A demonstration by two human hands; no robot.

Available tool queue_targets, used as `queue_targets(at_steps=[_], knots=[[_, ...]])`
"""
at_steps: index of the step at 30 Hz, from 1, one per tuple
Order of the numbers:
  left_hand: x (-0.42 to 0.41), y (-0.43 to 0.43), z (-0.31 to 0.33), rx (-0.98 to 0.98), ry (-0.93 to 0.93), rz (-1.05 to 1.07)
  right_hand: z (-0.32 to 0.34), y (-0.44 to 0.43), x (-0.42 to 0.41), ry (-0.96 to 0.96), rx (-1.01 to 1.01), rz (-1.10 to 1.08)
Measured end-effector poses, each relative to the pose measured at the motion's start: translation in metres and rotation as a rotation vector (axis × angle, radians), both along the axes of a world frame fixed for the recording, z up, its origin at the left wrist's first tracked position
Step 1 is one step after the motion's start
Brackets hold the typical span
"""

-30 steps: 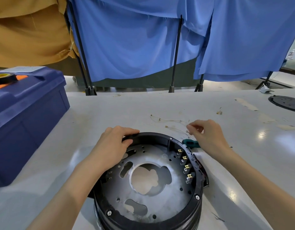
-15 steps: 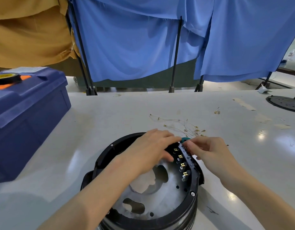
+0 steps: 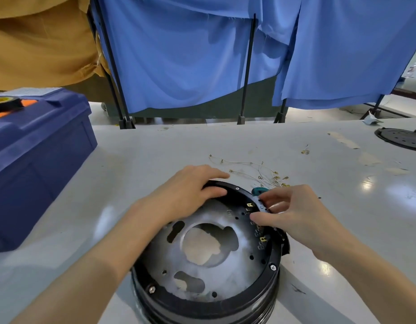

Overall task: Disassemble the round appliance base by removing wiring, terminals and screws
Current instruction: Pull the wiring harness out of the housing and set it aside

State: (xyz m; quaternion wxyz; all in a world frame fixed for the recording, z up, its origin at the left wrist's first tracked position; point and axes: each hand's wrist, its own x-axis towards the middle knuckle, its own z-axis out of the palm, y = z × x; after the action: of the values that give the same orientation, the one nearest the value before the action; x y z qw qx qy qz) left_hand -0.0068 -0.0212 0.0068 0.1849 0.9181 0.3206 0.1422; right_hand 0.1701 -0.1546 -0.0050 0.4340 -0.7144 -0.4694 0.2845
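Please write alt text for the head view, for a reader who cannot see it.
Two bare hands work on a round black base on a white table: the left hand rests on its far rim, the right hand pinches the rim beside a row of brass terminals. Loose wires lie behind; a blue box stands left.

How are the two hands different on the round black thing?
The left hand lies with fairly straight fingers on the far rim of the base; the right hand has curled fingers. The left hand seems only to steady it; the right hand pinches at the brass terminals on its right side. Both touch the base.
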Motion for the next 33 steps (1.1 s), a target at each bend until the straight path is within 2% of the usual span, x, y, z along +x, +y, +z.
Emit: queue_targets(at_steps=[2,6,7,9,11,14,18,21,24,28,33], knots=[[-0.022,0.001,0.000,-0.029,-0.045,0.080,0.002,-0.003,0.008,-0.064,-0.021,-0.037],[-0.056,-0.010,-0.011,-0.287,-0.183,0.128,0.010,-0.006,0.024,-0.178,-0.099,-0.053],[-0.060,-0.013,-0.014,-0.341,-0.222,0.137,0.013,-0.006,0.025,-0.239,-0.125,-0.050],[-0.065,-0.018,-0.018,-0.385,-0.274,0.216,0.017,-0.002,0.020,-0.485,-0.157,-0.075],[-0.068,-0.020,-0.014,-0.291,-0.234,0.331,0.023,0.003,0.005,-0.711,-0.034,-0.088],[-0.071,-0.023,-0.001,-0.134,-0.028,0.402,0.032,0.017,-0.028,-0.689,0.214,0.222],[-0.066,-0.028,0.009,-0.071,0.240,0.403,0.023,0.054,-0.069,-0.869,0.105,0.533],[-0.059,-0.033,0.012,-0.063,0.283,0.456,0.015,0.074,-0.089,-0.997,0.007,0.678],[-0.052,-0.039,0.012,-0.016,0.297,0.483,0.010,0.081,-0.096,-1.066,0.062,0.678],[-0.040,-0.051,0.008,0.159,0.400,0.521,0.003,0.086,-0.094,-1.021,0.111,0.652],[-0.031,-0.062,0.004,0.252,0.441,0.562,-0.001,0.087,-0.090,-0.921,0.148,0.668]])
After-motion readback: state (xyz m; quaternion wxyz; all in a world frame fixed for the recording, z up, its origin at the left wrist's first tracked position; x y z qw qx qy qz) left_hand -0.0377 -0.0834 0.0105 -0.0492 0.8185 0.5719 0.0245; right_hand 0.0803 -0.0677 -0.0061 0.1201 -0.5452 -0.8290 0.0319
